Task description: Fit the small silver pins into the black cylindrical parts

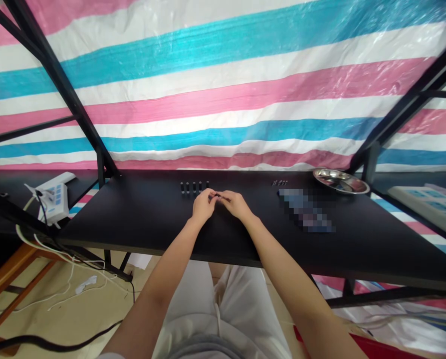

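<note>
Both of my hands meet over the far middle of the black table (pixel 148 219), their fingertips pinched together. My left hand (pixel 204 203) and my right hand (pixel 233 202) close on a tiny dark piece (pixel 218 195) that shows only in part; its kind I cannot make out. Just left of my left hand stands a row of several small black cylinders (pixel 194 187) with light ends. To the right of my right hand lies a group of several tiny metallic pieces (pixel 280 183), too small to name.
A round shiny metal tray (pixel 340 180) rests at the back right. A blurred-out flat object (pixel 306 210) lies nearer. Black frame posts (pixel 64 85) rise at both sides, before a striped plastic sheet (pixel 226 99). A white power strip (pixel 56 199) with cables is at left.
</note>
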Available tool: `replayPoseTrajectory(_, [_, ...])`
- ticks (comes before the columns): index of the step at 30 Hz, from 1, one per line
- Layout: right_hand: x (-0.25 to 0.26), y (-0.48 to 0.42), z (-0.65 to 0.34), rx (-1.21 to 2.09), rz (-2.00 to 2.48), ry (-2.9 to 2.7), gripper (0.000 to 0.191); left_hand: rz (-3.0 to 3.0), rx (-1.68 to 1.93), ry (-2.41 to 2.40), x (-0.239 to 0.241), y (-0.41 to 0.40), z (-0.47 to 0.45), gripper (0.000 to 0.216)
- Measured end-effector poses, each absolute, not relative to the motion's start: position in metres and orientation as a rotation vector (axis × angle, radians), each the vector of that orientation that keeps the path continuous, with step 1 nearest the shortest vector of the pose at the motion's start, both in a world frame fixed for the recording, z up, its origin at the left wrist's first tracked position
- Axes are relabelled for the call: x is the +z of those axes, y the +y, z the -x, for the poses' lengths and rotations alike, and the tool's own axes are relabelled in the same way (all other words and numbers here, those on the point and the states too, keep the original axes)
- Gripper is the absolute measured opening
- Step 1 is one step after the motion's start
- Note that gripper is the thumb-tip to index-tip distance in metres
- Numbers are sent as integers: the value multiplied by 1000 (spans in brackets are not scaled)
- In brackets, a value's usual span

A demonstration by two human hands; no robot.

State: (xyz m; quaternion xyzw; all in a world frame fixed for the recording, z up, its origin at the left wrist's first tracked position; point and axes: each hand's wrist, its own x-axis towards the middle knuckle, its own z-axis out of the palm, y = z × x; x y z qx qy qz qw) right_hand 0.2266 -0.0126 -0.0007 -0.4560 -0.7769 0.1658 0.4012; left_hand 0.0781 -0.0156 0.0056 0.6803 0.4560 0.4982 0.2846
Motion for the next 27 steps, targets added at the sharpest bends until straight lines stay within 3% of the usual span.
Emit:
replayPoseTrajectory(9, [-2,-8,-232,349,1262,-1803,36,-1614,1585,1161,13,-16,-79,10])
replayPoseTrajectory(27, [-11,-5,-233,248,1302,-1909,40,-1934,1394,1138,9,-20,-81,7])
